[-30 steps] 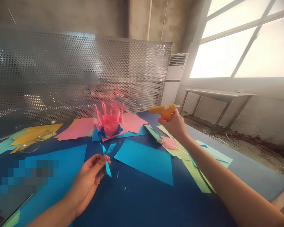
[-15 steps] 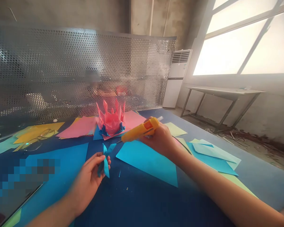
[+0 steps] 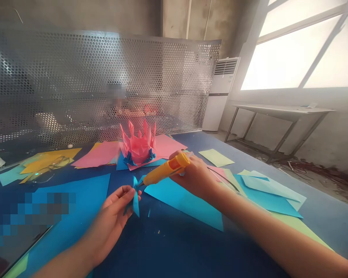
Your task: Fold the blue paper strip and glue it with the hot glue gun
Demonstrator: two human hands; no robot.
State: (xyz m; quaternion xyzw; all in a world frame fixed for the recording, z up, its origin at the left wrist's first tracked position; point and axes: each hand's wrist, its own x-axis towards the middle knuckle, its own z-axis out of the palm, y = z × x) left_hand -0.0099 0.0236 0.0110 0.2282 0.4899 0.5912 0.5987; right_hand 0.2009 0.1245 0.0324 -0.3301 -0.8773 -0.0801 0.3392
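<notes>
Between the fingertips of my left hand (image 3: 118, 210) is a small folded blue paper piece (image 3: 136, 204), its narrow points sticking up and down. My right hand (image 3: 194, 173) is wrapped round a yellow glue gun (image 3: 162, 171), tilted down to the left. The gun's nozzle is at the folded piece, close to my left fingertips; whether it touches the paper I cannot tell. Just behind stands a pink paper crown (image 3: 139, 148) with tall points and dark blue folded pieces at its base. A flat blue sheet (image 3: 188, 200) lies under the gun and my right wrist.
Yellow sheets (image 3: 46, 160) with glasses on them lie at the left, pink sheets (image 3: 98, 154) farther back. Blue and green papers (image 3: 275, 197) spread at the right. A cable (image 3: 227, 178) runs behind my right wrist. A perforated metal screen (image 3: 174, 85) stands along the back.
The glue gun has come down and left, its nozzle now at the folded blue paper. My left hand still holds that piece. The whole view has shifted slightly.
</notes>
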